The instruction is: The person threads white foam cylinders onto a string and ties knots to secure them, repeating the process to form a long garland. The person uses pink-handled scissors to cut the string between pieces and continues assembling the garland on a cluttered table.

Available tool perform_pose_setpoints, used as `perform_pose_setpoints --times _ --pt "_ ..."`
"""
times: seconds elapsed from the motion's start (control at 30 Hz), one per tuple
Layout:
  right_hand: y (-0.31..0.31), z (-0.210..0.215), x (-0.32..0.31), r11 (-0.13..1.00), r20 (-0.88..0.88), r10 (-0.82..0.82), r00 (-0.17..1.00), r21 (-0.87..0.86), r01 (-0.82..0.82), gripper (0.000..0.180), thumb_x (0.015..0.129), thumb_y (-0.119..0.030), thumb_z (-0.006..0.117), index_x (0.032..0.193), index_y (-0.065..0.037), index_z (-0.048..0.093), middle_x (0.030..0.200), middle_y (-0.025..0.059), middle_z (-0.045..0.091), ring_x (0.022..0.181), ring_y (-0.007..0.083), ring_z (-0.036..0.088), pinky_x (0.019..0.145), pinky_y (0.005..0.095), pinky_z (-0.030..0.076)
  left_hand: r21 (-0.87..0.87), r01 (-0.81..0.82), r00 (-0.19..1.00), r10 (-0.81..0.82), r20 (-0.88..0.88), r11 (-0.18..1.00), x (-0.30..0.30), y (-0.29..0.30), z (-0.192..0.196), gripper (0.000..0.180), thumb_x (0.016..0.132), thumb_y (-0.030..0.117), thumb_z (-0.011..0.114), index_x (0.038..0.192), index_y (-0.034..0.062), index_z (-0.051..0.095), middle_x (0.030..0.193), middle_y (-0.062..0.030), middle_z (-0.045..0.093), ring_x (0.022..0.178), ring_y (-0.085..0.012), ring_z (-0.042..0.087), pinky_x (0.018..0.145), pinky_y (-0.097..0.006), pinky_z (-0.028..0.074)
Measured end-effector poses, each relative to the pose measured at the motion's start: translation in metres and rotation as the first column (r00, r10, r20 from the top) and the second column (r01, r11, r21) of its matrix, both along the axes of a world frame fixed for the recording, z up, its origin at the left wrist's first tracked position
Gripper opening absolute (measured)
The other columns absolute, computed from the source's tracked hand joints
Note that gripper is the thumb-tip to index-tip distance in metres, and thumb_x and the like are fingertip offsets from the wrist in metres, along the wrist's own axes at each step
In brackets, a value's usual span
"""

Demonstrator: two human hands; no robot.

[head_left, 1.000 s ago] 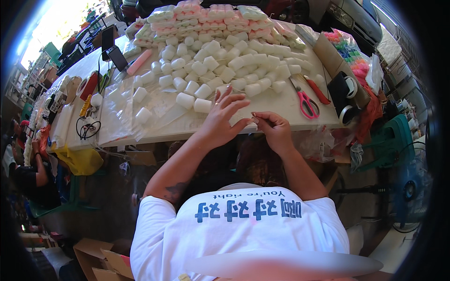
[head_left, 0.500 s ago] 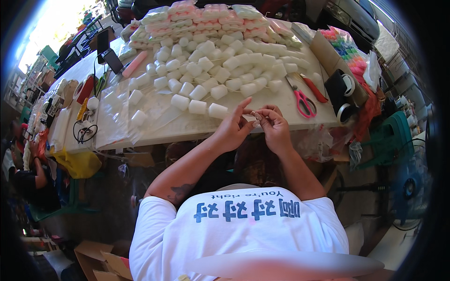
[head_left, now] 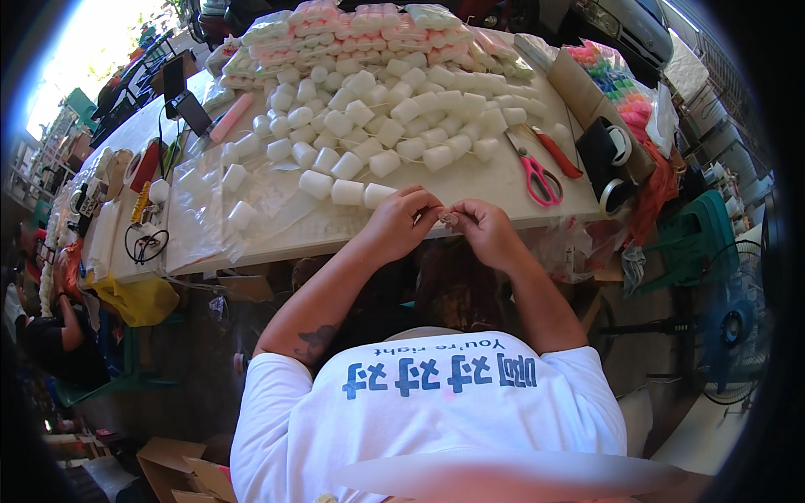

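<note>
At the table's near edge my left hand (head_left: 402,225) and my right hand (head_left: 486,235) meet, fingertips nearly touching. Both pinch a small, pale, thin piece (head_left: 449,219) between them; it looks like twisted cord or clear film, too small to name surely. Just beyond my left hand, a white foam cylinder (head_left: 379,195) lies at the end of a row, partly covered by the fingers. Farther back spreads a large heap of similar white cylinders (head_left: 360,113), several joined by thin cord.
Pink-handled scissors (head_left: 541,180) and a red-handled tool (head_left: 560,155) lie right of the heap. Bagged pastel rolls (head_left: 369,29) are stacked at the back. A cardboard box (head_left: 591,96) stands at the right edge, clear plastic film (head_left: 201,210) at left. A person (head_left: 63,331) sits far left.
My left hand has closed from spread fingers into a pinch and moved slightly left and down. My right hand still pinches the small pale piece. The view has shifted slightly.
</note>
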State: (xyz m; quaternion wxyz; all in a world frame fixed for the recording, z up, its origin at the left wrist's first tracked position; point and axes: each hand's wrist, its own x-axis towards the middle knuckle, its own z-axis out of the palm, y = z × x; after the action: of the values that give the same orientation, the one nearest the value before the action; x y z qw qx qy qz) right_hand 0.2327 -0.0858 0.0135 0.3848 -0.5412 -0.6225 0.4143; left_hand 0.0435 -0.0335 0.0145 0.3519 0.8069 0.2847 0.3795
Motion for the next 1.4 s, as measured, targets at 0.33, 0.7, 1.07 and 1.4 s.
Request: perform_pose_setpoints --times 0.33,0.7,1.07,1.4 --pt "0.003 -0.002 -0.009 0.995 -0.516 -0.08 0.853 -0.099 0.034 0.021 0.095 -0.017 0.059 0.103 0.002 0.063 0.086 0.0029 0.064 0.079 0.008 0.058 0.075 0.0228 0.049 0.282 -0.209 0.974 0.174 0.144 0.937 0.014 -0.003 -0.017 0.011 0.088 0.006 0.058 0.088 0.0021 0.048 0.085 -0.0167 0.052 0.075 -0.0378 0.054 0.064 -0.043 0.045" --pt "0.003 -0.009 -0.01 0.916 0.162 -0.223 0.961 0.372 0.149 0.018 0.094 -0.014 0.058 0.1 0.002 0.062 0.085 0.003 0.063 0.078 0.0094 0.057 0.072 0.0258 0.048 0.146 -0.096 0.993 0.104 -0.051 0.985 -0.009 -0.001 0.0 0.009 0.088 0.006 0.061 0.092 0.0008 0.054 0.087 -0.0156 0.057 0.081 -0.0345 0.057 0.07 -0.038 0.047" --pt "0.014 0.001 -0.027 0.989 -0.499 0.145 0.854 0.037 -0.146 0.018 0.098 -0.015 0.053 0.102 0.0 0.06 0.087 0.0011 0.06 0.082 0.0093 0.055 0.079 0.0251 0.045 -0.291 0.047 0.98 0.012 0.2 0.956 -0.01 0.007 -0.012 0.012 0.098 0.012 0.049 0.103 0.0016 0.049 0.085 -0.0092 0.055 0.08 -0.019 0.055 0.076 -0.031 0.046" --pt "0.01 0.007 -0.047 0.823 0.087 -0.142 0.986 0.564 0.068 0.009 0.089 -0.008 0.061 0.091 0.0 0.058 0.084 0.0147 0.06 0.079 0.0304 0.058 0.072 0.0358 0.047 -0.347 0.161 0.942 -0.039 0.334 0.924 -0.009 0.004 -0.02 0.019 0.104 0.022 0.036 0.109 0.0077 0.046 0.085 0.0018 0.045 0.075 -0.0062 0.039 0.069 -0.022 0.036"
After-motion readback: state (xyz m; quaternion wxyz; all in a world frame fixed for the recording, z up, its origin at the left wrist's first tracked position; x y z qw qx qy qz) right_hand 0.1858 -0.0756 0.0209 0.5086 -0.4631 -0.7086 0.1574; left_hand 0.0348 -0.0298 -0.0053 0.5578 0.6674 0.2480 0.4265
